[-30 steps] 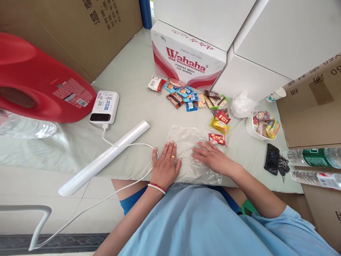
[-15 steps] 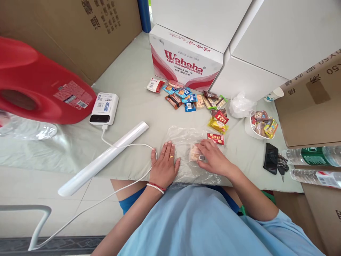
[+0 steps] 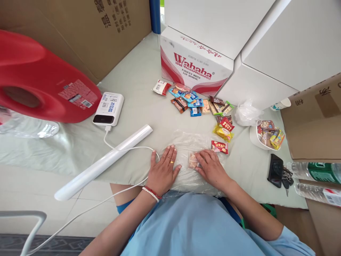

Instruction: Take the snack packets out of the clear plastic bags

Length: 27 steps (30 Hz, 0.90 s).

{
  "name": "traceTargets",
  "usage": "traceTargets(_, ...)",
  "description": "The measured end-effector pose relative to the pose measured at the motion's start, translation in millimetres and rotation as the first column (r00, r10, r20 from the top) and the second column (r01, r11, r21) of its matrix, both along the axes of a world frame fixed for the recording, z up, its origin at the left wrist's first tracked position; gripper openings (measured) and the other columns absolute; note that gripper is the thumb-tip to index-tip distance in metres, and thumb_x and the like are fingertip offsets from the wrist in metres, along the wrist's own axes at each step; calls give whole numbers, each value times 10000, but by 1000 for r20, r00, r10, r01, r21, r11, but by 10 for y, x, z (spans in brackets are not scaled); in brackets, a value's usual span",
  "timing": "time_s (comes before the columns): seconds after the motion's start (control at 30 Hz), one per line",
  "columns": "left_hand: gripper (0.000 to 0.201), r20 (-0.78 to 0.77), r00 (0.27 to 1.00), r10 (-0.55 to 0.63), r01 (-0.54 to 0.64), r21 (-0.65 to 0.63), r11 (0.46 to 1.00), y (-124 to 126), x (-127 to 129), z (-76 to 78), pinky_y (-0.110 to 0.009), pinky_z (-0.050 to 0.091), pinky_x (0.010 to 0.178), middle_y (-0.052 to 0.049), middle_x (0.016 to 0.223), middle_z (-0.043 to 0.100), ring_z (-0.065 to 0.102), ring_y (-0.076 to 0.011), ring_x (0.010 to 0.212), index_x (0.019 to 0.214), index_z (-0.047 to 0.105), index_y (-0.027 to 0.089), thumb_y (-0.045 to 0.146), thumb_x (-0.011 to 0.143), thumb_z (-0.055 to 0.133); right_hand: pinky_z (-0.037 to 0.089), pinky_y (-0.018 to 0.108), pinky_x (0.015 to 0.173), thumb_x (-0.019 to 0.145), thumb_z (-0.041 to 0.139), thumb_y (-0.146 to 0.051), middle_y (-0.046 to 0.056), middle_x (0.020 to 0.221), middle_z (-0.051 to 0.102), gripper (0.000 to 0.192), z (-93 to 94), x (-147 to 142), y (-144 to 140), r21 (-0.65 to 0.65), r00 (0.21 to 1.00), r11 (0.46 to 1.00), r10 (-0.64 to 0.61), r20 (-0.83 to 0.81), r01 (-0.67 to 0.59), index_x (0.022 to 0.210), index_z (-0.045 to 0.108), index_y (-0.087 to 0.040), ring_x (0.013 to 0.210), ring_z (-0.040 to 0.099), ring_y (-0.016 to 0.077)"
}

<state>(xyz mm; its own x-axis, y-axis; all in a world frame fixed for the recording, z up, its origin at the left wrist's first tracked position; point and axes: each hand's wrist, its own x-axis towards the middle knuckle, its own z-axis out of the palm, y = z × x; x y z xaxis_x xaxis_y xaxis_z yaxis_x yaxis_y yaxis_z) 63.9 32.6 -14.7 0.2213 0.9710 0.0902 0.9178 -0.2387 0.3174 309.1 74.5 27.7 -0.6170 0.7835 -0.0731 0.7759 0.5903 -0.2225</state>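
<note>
Left hand [image 3: 163,171] lies flat on a clear plastic bag [image 3: 186,177]; right hand [image 3: 211,168] presses a snack packet [image 3: 193,161] inside it.

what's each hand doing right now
Left hand: open, flat on the clear plastic bag.
Right hand: open, fingers on a small snack packet in the bag.

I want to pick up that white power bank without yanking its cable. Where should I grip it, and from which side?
Grip the white power bank across its two long side edges, coming down from above. It lies flat on the table, and the white cable plugs into its near short end, so keep fingers off that end. The red jug crowds its left side.
</note>
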Motion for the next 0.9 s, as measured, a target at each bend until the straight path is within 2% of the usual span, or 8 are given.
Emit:
traceTargets(0.13, 629, -9, 1000, 1, -1, -11, 1000, 18, -27, -9, -650, 22, 1281, -139, 1654, 360, 349, -307, 1546, 1614, 342, 167, 469, 1062, 339, 437, 569, 1122, 1006, 578, -466, 169, 1402, 595, 492, 272, -70, 334, -27, 998, 998, 49, -27, -50, 1410, 603, -187, 1326, 502, 349)
traceTargets(0.3, 604, 8, 1000, -1, 2, -28, 1000, 18, -39, 16, -625, -11, 1292, -127, 1659, 346, 352, -285, 1545, 1595, 392, 175, 463, 1068, 329, 483, 555, 1041, 1045, 442, -408, 201, 1336, 611, 462, 567, -469, 1550, 115, 995, 989, -86, -43, 90, 1392, 614, -156, 1219, 544, 374)
traceTargets(0.43, 596, 10, 1000, 0, 1, -39, 999, 20, -52, 33, -625, 22, 1296, -124, 1653, 361, 349, -286, 1547, 1597, 390, 185, 448, 1063, 353, 439, 580, 1075, 987, 535, -337, 235, 1447, 526, 563, 398, -1056, 2694, 162, 987, 974, -162, -2, 160, 1490, 491, -90, 1308, 449, 413)
traceTargets(0.57, 590, 0, 1000, 5, -5, -44, 999, 17, -56, 39, -611, 28, 1300, -124, 1650, 371, 338, -278, 1552, 1594, 397, 187, 445, 1066, 346, 450, 535, 1057, 973, 544, -255, 242, 1404, 570, 468, 144, -1458, 3359, 68, 965, 967, -251, 74, 246, 1397, 552, -56, 1293, 500, 378)
traceTargets(0.63, 589, -4, 1000, 8, -8, -40, 999, 15, -58, 40, -605, 39, 1303, -121, 1649, 377, 334, -276, 1554, 1590, 406, 189, 452, 1067, 339, 467, 537, 1015, 1015, 457, -254, 236, 1308, 632, 372, 133, -1499, 3447, 42, 944, 946, -324, 54, 322, 1297, 616, -70, 1218, 566, 363)
traceTargets(0.73, 589, 10, 1000, 7, -6, -42, 999, 12, -62, 36, -602, 36, 1303, -121, 1649, 378, 338, -276, 1553, 1590, 404, 187, 453, 1069, 338, 480, 532, 980, 1045, 392, -315, 191, 1176, 690, 371, 262, -1327, 3286, 78, 915, 915, -386, -119, 397, 1229, 642, -113, 1122, 620, 343)
traceTargets(0.83, 597, 37, 999, 1, 1, -47, 999, 14, -67, 31, -609, 0, 1298, -127, 1653, 365, 344, -274, 1550, 1595, 389, 170, 453, 1073, 332, 511, 464, 949, 1037, 427, -430, 129, 1094, 714, 396, 408, -902, 2775, -8, 862, 932, -340, -375, 363, 1219, 637, -148, 1029, 646, 286)
traceTargets(0.9, 599, 48, 999, -2, 4, -47, 999, 17, -69, 27, -616, -16, 1294, -131, 1655, 360, 348, -276, 1548, 1596, 383, 160, 449, 1075, 330, 549, 403, 873, 1000, 493, -534, 89, 1041, 727, 426, 438, -544, 2271, -235, 792, 936, -348, -502, 262, 1149, 658, -170, 923, 667, 242)
